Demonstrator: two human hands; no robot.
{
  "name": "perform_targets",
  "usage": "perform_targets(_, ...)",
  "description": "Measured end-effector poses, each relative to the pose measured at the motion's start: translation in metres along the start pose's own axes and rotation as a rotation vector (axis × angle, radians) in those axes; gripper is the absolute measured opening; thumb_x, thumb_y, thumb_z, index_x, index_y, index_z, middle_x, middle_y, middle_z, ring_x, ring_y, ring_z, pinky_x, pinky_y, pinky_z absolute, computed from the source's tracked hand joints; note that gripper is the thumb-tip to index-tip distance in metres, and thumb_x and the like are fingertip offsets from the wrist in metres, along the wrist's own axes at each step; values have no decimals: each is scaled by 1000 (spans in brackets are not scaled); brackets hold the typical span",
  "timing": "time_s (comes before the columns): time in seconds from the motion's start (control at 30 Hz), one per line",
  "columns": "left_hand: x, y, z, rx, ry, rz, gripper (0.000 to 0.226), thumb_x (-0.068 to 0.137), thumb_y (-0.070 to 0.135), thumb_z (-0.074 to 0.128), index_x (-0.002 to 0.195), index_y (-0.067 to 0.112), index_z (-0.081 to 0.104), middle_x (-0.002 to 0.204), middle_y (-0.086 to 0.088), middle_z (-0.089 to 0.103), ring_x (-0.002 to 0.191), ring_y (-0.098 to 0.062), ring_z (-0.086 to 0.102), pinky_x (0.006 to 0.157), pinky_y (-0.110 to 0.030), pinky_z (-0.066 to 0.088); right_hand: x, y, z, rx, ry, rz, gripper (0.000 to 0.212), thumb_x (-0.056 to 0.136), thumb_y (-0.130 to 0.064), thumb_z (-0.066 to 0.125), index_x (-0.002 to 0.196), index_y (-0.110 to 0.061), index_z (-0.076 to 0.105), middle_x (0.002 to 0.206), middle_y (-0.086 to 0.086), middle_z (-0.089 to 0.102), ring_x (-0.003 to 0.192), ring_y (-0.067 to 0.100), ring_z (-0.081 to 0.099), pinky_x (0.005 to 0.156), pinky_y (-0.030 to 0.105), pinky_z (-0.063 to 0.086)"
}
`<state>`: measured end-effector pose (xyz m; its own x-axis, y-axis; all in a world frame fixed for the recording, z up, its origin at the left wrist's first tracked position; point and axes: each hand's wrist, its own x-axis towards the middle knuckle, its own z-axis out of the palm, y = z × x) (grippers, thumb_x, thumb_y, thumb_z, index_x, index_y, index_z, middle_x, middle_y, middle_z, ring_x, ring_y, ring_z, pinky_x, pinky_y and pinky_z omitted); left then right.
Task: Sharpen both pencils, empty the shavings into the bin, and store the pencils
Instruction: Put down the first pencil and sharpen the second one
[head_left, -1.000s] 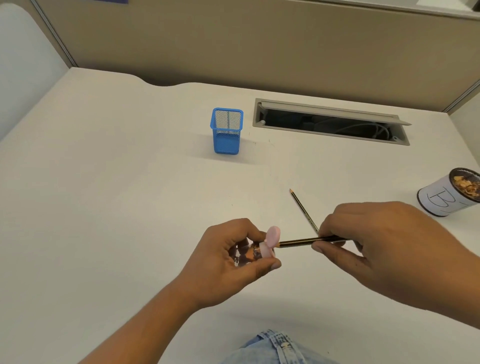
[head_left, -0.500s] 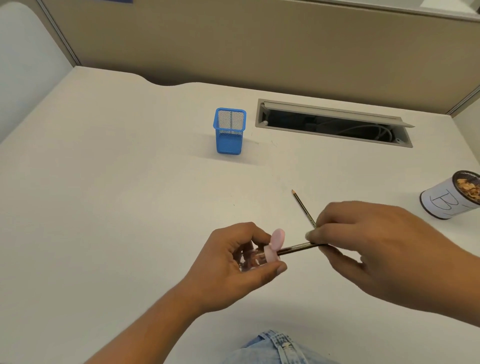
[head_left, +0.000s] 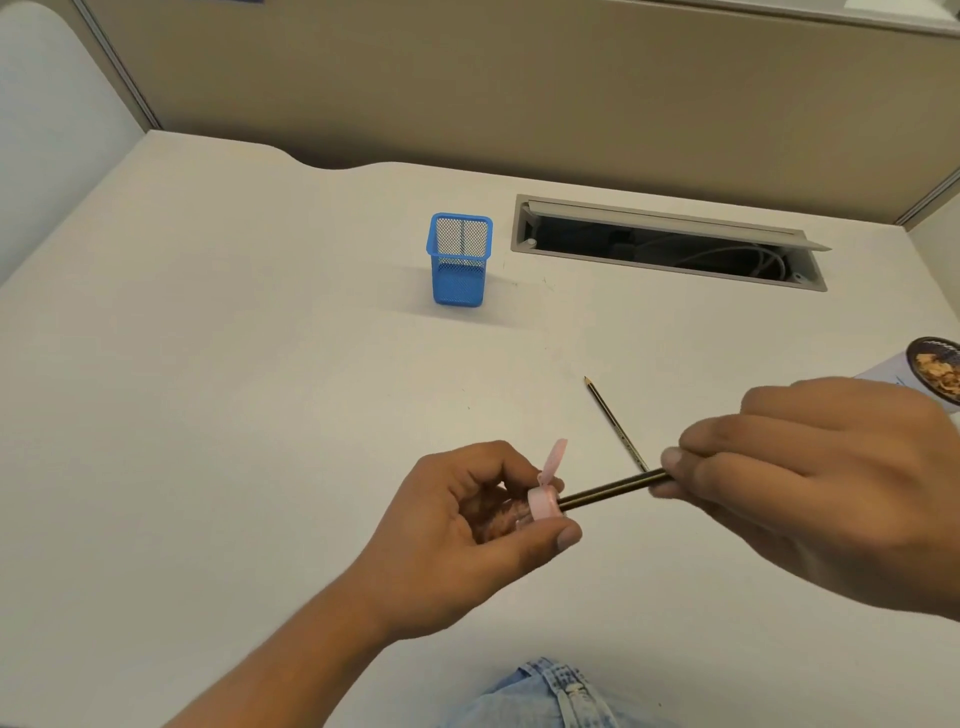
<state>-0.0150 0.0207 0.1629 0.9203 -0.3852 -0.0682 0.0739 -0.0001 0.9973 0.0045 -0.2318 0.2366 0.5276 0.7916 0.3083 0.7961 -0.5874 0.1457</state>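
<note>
Right hand (head_left: 810, 483) is rolling over and lifting, now partly covering the bin (head_left: 891, 371) | its fingers are pinching the pencil (head_left: 613, 491) at the rear, tip sitting in the sharpener (head_left: 543, 505) | left hand (head_left: 467, 525) is curling round that sharpener, pink cap flipped up | second pencil (head_left: 613, 421) is lying on the desk (head_left: 260, 415) just behind | pencil is looking light and stiff with a brittle lead: best gripped on the shaft and twisted gently

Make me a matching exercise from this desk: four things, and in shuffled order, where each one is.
1 blue mesh holder
2 loose pencil
3 held pencil
4 white cup

A tip in the pink sharpener
B flat on the desk
C upright beside the cable slot
D far right, shavings inside

Pairs: 1-C, 2-B, 3-A, 4-D
</note>
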Motion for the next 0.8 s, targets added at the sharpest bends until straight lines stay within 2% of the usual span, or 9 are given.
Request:
perform_targets(0.07, 1, -1, 0, 156, 31, 130, 16, 71, 32, 81, 77, 26, 66, 71, -4, 68, 56, -15, 57, 58, -23, 47, 1, -8, -1, 74, -73, 142, 23, 92, -34, 63, 72, -24, 64, 63, -5, 66, 46, 25, 54, 39, 32, 43)
perform_targets(0.17, 6, -5, -5, 583, -35, 448, 17, 82, 30, 75, 84, 22, 61, 72, 5, 60, 59, -7, 49, 54, -16, 39, 5, -21, 2, 440, -390, 716, 32, 87, -55, 59, 67, -32, 49, 53, -13, 59, 46, 12, 47, 44, 28, 37)
perform_targets(0.27, 10, -8, -7, 778, -175, 525, 17, 86, 31, 71, 88, 22, 58, 79, 8, 59, 64, -2, 47, 53, -17, 41, 4, -19, 6, 983, -627, 1135, 37, 81, -42, 74, 57, -23, 52, 47, -7, 45, 47, 13, 33, 51, 27, 28)
perform_targets(0.37, 12, -4, -8, 608, -133, 376, 20, 81, 30, 77, 85, 26, 58, 73, 11, 57, 60, 3, 46, 57, -13, 38, 0, -15, 5, 752, -595, 976, 26, 76, -56, 71, 72, -35, 58, 58, -12, 61, 48, 9, 47, 51, 24, 38)
perform_targets(0.47, 12, -1, -7, 281, -120, 93, 20, 76, 19, 82, 78, 24, 63, 68, 11, 61, 55, -3, 53, 55, -17, 44, 1, -10, -5, 382, -441, 570, 29, 81, -70, 52, 84, -42, 52, 64, -22, 60, 57, 5, 56, 47, 17, 41)
perform_targets(0.57, 8, 2, 0, -14, -106, -62, 19, 71, 20, 84, 73, 24, 65, 77, 6, 70, 66, -12, 61, 63, -22, 50, 0, 4, -7, 84, -150, 113, 27, 93, -44, 61, 80, -21, 67, 68, -10, 67, 54, 20, 60, 46, 33, 47)
perform_targets(0.63, 9, 3, 2, -62, -76, -40, 16, 68, 28, 81, 72, 26, 65, 76, 4, 70, 66, -15, 57, 62, -27, 48, 1, 5, -5, -27, -58, -15, 29, 92, -30, 66, 74, -9, 71, 70, 5, 71, 53, 32, 60, 45, 37, 47)
perform_targets(0.7, 10, 4, 2, 52, -24, 56, 18, 71, 30, 80, 75, 23, 64, 72, -3, 67, 60, -13, 53, 59, -30, 47, 3, -1, -6, 24, -125, 105, 32, 96, -38, 59, 71, -19, 67, 63, -1, 66, 48, 26, 56, 41, 36, 45)
perform_targets(0.8, 13, 2, -3, 526, -29, 397, 22, 79, 29, 78, 83, 23, 57, 70, 2, 60, 57, -7, 49, 54, -22, 45, 16, -11, -7, 574, -449, 797, 38, 87, -55, 61, 64, -26, 53, 48, -8, 53, 40, 9, 40, 43, 27, 38)
